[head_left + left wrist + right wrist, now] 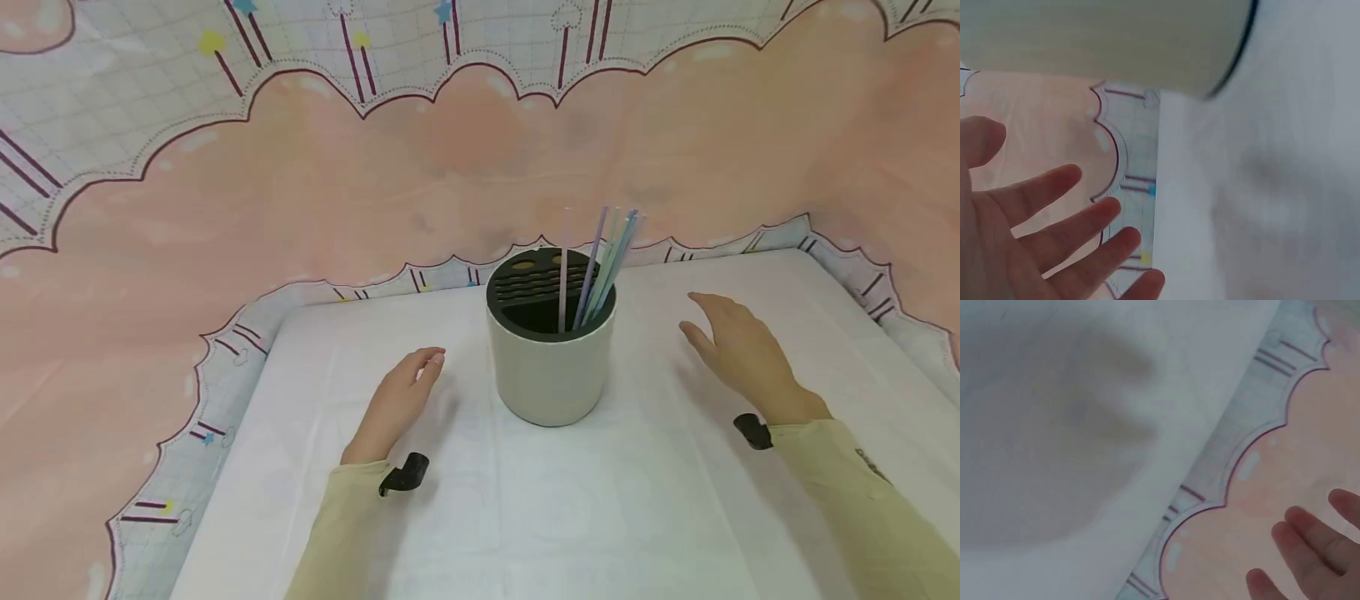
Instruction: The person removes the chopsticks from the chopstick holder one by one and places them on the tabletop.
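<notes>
A round cream holder point(551, 379) with a dark slotted top point(540, 279) stands upright on the white table. Several thin pastel sticks, like drinking straws point(604, 267), lean in its front opening, most of them toward the right. My left hand point(397, 400) hovers to the left of the holder, apart from it and holding nothing. In the left wrist view its fingers point(1085, 237) are spread below the holder's side point(1116, 50). Off to the right of the holder, my right hand point(742, 354) is held over the table, thumb apart from the fingers, with nothing in it.
The white tabletop point(600, 508) reaches back to a peach and white patterned cloth point(420, 183) behind it. That cloth also borders the table's left and right sides. A black strap piece point(405, 473) sits at the left wrist, another black piece point(752, 431) at the right.
</notes>
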### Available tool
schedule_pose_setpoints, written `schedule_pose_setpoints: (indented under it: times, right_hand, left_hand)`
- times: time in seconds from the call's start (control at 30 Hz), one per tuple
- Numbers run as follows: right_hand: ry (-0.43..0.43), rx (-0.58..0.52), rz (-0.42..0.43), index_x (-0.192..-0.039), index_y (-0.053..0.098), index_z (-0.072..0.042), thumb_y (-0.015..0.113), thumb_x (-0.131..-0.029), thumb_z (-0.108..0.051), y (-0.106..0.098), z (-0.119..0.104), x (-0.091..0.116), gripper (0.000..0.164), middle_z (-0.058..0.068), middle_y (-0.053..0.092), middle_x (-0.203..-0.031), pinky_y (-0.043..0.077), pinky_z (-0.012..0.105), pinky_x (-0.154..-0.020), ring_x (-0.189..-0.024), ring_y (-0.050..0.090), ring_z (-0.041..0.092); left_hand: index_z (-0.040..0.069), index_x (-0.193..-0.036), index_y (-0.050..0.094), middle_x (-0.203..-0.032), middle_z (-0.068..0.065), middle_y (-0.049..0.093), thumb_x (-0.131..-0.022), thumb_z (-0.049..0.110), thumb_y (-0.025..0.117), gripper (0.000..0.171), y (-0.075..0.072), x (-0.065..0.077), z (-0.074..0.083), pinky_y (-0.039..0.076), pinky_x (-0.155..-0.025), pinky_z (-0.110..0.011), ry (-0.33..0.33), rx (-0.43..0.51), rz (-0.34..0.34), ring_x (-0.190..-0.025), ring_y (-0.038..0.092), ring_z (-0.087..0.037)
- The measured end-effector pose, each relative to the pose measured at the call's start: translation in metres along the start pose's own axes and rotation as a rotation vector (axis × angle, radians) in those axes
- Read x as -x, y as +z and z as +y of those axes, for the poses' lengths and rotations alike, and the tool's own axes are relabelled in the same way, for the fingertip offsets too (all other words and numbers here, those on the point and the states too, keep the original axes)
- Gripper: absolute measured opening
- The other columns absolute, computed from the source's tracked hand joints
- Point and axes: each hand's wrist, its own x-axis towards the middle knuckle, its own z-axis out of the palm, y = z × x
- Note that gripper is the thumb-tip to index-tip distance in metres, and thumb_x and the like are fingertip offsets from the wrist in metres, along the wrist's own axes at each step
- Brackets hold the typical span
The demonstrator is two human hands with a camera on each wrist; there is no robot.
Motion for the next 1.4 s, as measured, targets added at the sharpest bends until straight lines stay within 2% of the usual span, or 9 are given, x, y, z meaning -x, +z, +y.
schedule_pose_setpoints:
  times: [0.1, 0.17, 0.33, 0.63, 0.83, 1.03, 1.13, 1.3, 1.4]
  right_hand:
    - [-0.002, -0.094, 0.03, -0.133, 0.036, -0.005, 0.038, -0.093, -0.04, 0.002, -0.018, -0.004, 0.053, 0.02, 0.038, -0.132, 0.026, 0.054, -0.093, -0.12, 0.033, 0.039]
    - [-0.006, -0.162, 0.061, -0.134, 0.037, -0.008, 0.038, -0.093, -0.04, 0.004, -0.032, -0.006, 0.052, 0.017, 0.041, -0.131, 0.028, 0.053, -0.092, -0.12, 0.035, 0.035]
    - [-0.058, -0.335, 0.168, -0.132, 0.04, -0.013, 0.042, -0.093, -0.036, 0.013, -0.066, -0.011, 0.045, 0.006, 0.048, -0.127, 0.035, 0.049, -0.089, -0.117, 0.041, 0.028]
    - [-0.088, -0.657, 0.26, -0.136, 0.037, -0.024, 0.045, -0.092, -0.033, 0.027, -0.119, -0.016, 0.045, -0.009, 0.047, -0.129, 0.035, 0.041, -0.095, -0.117, 0.043, 0.013]
    - [-0.126, -0.791, 0.337, -0.135, 0.038, -0.023, 0.047, -0.092, -0.027, 0.028, -0.134, -0.019, 0.044, -0.011, 0.045, -0.13, 0.032, 0.038, -0.098, -0.12, 0.04, 0.01]
    - [-0.032, -0.801, 0.382, -0.133, 0.041, -0.02, 0.05, -0.091, -0.03, 0.028, -0.141, -0.018, 0.045, -0.006, 0.04, -0.135, 0.031, 0.042, -0.098, -0.122, 0.038, 0.016]
    - [-0.029, -0.806, 0.421, -0.13, 0.045, -0.015, 0.051, -0.091, -0.024, 0.032, -0.142, -0.017, 0.041, -0.003, 0.041, -0.133, 0.031, 0.038, -0.099, -0.122, 0.037, 0.014]
    - [-0.013, -0.811, 0.479, -0.124, 0.05, -0.002, 0.05, -0.091, -0.015, 0.018, -0.155, -0.006, 0.036, 0.007, 0.043, -0.13, 0.029, 0.037, -0.1, -0.121, 0.036, 0.015]
    - [-0.001, -0.823, 0.479, -0.123, 0.05, -0.002, 0.05, -0.091, -0.015, 0.019, -0.15, -0.006, 0.035, 0.006, 0.043, -0.13, 0.03, 0.037, -0.1, -0.121, 0.036, 0.015]
  left_hand:
    - [0.028, -0.125, 0.048, -0.127, 0.007, 0.048, -0.089, 0.055, 0.033, 0.047, 0.011, 0.0, 0.006, 0.034, -0.094, -0.043, 0.03, 0.134, 0.055, -0.119, 0.04, -0.017]
    - [0.025, -0.125, 0.048, -0.125, 0.006, 0.049, -0.091, 0.052, 0.034, 0.045, 0.017, 0.0, 0.011, 0.036, -0.093, -0.043, 0.055, 0.274, 0.081, -0.117, 0.043, -0.017]
    - [0.025, -0.129, 0.042, -0.127, 0.004, 0.047, -0.093, 0.047, 0.035, 0.043, 0.029, 0.001, 0.023, 0.036, -0.095, -0.039, 0.066, 0.598, 0.088, -0.118, 0.043, -0.014]
    - [0.034, -0.132, 0.036, -0.134, 0.008, 0.04, -0.09, 0.052, 0.036, 0.046, 0.038, 0.008, 0.037, 0.032, -0.099, -0.036, 0.024, 0.834, 0.192, -0.123, 0.037, -0.011]
    - [0.031, -0.134, 0.034, -0.134, 0.013, 0.039, -0.091, 0.053, 0.031, 0.049, 0.058, 0.001, 0.037, 0.028, -0.101, -0.034, -0.003, 0.917, 0.186, -0.123, 0.034, -0.005]
    - [0.032, -0.133, 0.036, -0.132, 0.014, 0.041, -0.09, 0.056, 0.03, 0.05, 0.063, -0.011, 0.058, 0.026, -0.102, -0.033, 0.036, 0.96, 0.222, -0.122, 0.036, -0.003]
    - [0.032, -0.133, 0.036, -0.132, 0.016, 0.04, -0.088, 0.059, 0.031, 0.053, 0.061, -0.013, 0.072, 0.024, -0.103, -0.034, 0.049, 0.942, 0.246, -0.122, 0.035, -0.003]
    - [0.037, -0.134, 0.031, -0.135, 0.021, 0.032, -0.08, 0.068, 0.036, 0.062, 0.062, -0.012, 0.091, 0.02, -0.104, -0.038, -0.008, 0.834, 0.221, -0.126, 0.026, -0.002]
    - [0.036, -0.137, 0.026, -0.139, 0.019, 0.027, -0.08, 0.066, 0.039, 0.065, 0.062, -0.01, 0.1, 0.021, -0.104, -0.037, -0.013, 0.808, 0.206, -0.127, 0.023, -0.003]
